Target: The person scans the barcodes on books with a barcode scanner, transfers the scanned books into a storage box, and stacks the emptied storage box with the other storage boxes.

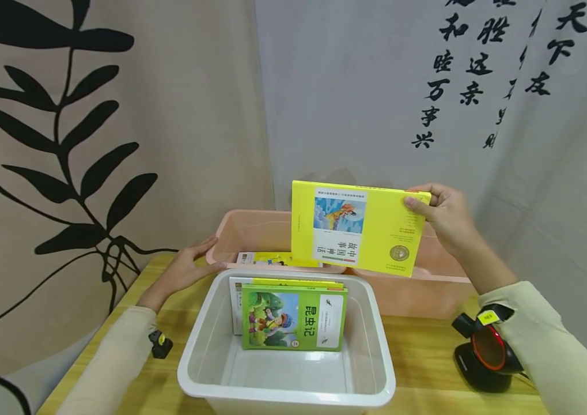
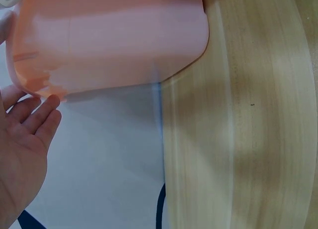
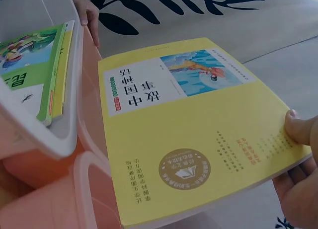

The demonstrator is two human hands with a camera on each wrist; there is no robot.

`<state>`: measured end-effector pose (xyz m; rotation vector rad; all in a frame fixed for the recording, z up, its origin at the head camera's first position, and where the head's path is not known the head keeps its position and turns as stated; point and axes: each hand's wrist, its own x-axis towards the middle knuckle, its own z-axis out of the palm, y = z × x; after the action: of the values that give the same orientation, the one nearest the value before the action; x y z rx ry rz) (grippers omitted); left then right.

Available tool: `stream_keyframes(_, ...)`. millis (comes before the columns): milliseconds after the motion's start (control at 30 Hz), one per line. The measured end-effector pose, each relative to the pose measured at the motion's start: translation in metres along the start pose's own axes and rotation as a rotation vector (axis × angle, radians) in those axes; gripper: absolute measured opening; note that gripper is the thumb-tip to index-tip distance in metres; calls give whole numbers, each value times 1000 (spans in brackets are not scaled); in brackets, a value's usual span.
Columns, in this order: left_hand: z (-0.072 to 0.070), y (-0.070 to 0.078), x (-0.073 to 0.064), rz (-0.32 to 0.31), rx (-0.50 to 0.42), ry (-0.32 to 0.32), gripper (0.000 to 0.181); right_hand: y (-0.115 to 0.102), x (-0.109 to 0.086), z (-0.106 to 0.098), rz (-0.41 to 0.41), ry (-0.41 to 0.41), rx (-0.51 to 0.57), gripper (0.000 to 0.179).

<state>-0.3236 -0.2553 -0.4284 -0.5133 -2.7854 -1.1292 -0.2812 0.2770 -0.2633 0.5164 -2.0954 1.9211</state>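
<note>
My right hand (image 1: 446, 216) holds a yellow book (image 1: 381, 230) by one end, thumb on its cover and fingers behind. The cover carries a picture of a figure in the sky, and its lettering runs upside down in the head view. The book is raised over the pink bins, hiding part of them. My left hand (image 1: 186, 271) grips the end of the left pink bin (image 1: 243, 222), thumb at the front side and fingers at the far side. Fingertips (image 2: 52, 101) show at the rim in the left wrist view. Inside that bin lies another yellow-covered book (image 1: 277, 259).
A white bin (image 1: 189, 351) stands in front, with a green picture book (image 1: 319, 320) upright against its far wall and other books behind. Beside the left pink bin is a right pink bin (image 1: 407, 297). A black device (image 1: 485, 360) sits on the wooden table (image 1: 417, 357).
</note>
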Motion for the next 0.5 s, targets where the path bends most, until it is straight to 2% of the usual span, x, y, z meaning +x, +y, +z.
stream_keyframes(200,0,2,0,-6,0,1,93,9,21,26,4,-10,-90,18)
stream_keyframes(500,0,1,-1,0,4,4,91,28,44,61,44,-44,-62,24)
